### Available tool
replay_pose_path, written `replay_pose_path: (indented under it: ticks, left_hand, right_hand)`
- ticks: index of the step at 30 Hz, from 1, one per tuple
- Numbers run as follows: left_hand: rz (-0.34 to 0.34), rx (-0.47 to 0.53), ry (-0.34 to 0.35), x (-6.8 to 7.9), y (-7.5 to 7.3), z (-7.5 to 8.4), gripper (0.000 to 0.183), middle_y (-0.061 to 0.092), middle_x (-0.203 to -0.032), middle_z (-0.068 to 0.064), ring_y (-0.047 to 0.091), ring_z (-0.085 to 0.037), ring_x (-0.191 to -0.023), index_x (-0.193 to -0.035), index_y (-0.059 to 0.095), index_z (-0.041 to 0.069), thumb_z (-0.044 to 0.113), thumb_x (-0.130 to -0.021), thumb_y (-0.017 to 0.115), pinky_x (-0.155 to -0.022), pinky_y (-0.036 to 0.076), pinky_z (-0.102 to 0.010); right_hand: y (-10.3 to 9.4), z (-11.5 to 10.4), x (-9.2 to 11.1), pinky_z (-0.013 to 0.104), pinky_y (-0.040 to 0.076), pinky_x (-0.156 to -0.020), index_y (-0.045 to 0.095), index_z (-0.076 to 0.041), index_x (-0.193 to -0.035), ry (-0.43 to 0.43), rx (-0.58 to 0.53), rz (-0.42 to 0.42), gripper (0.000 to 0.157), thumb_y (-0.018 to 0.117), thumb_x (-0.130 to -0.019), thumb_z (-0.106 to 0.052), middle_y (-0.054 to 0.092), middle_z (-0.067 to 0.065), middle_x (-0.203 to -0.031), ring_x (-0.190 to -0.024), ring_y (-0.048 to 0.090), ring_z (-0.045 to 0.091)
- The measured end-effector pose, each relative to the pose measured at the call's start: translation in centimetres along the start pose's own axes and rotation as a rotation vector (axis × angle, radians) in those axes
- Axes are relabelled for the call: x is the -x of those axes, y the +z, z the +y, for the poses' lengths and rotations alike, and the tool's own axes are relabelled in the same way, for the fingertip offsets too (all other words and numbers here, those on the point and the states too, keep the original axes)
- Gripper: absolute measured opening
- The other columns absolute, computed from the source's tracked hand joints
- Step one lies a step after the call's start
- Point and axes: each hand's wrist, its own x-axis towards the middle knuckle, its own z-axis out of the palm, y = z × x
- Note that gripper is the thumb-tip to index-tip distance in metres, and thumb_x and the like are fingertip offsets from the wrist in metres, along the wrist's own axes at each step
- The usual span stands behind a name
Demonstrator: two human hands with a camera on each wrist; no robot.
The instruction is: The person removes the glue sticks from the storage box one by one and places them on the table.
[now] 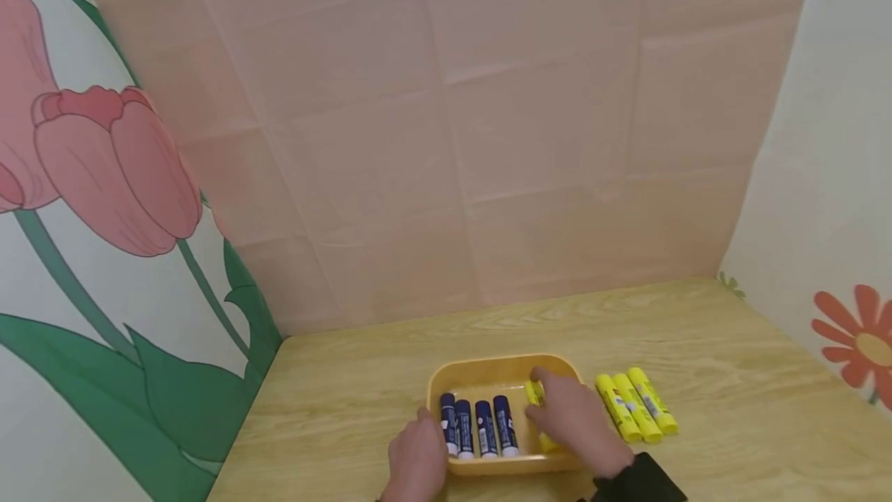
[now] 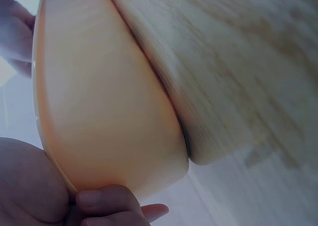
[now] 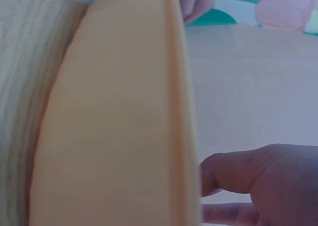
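A yellow-orange plastic tray (image 1: 509,466) stands on the wooden table. My left hand (image 1: 416,457) holds its left wall, with curled fingers (image 2: 112,201) against the outside in the left wrist view. Several dark blue glue sticks (image 1: 485,428) with white ends lie side by side in the tray's left and middle part. Inside the right part, my right hand (image 1: 574,418) pinches a yellow glue stick (image 1: 533,392), whose middle is hidden by the fingers. In the right wrist view the tray wall covers the fingertips. Three more yellow glue sticks (image 1: 636,407) lie together right of the tray.
The pale wooden table (image 1: 348,393) reaches back to a creased pinkish-brown sheet (image 1: 446,138). Side panels with a painted tulip (image 1: 118,169) on the left and a red flower (image 1: 864,339) on the right flank it.
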Motion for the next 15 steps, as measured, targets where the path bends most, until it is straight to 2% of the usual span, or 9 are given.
replay_pose_path:
  ticks: [3,7,11,15]
  left_hand:
    - [0.020,0.002,0.007,0.0,0.0,-0.1,0.024,0.058,-0.075,-0.016,0.061,-0.028,-0.068,-0.112,0.055,-0.008,0.012,-0.100,0.055,-0.067,0.054,-0.048]
    - [0.046,0.005,0.016,0.0,0.1,-0.2,0.021,0.058,-0.073,-0.016,0.061,-0.029,-0.067,-0.107,0.056,-0.007,0.013,-0.099,0.055,-0.066,0.053,-0.048]
    - [0.040,0.011,0.016,0.1,0.0,-0.1,0.022,0.059,-0.075,-0.016,0.062,-0.029,-0.069,-0.109,0.056,-0.007,0.013,-0.099,0.054,-0.067,0.053,-0.049]
    - [0.051,0.016,0.023,0.2,0.0,-0.1,0.019,0.058,-0.073,-0.016,0.061,-0.029,-0.067,-0.104,0.055,-0.006,0.012,-0.099,0.055,-0.066,0.053,-0.048]
  right_hand:
    - [-0.6,0.3,0.2,0.031,0.041,-0.052,0.059,-0.005,-0.128,-0.006,-0.012,0.021,0.050,0.074,-0.085,-0.024,0.067,0.009,-0.096,-0.064,0.052,0.017]
    - [-1.5,0.7,0.3,0.032,0.041,-0.053,0.058,-0.005,-0.130,0.012,-0.019,0.020,0.051,0.073,-0.085,-0.025,0.064,0.008,-0.089,-0.065,0.052,0.019]
    - [-2.5,1.2,0.6,0.032,0.041,-0.055,0.058,-0.005,-0.131,0.013,-0.010,0.018,0.052,0.072,-0.086,-0.028,0.066,0.011,-0.096,-0.069,0.053,0.020]
    - [-3.4,1.9,0.7,0.033,0.043,-0.054,0.056,-0.005,-0.132,-0.004,-0.012,0.028,0.053,0.071,-0.087,-0.029,0.068,0.014,-0.101,-0.070,0.054,0.021]
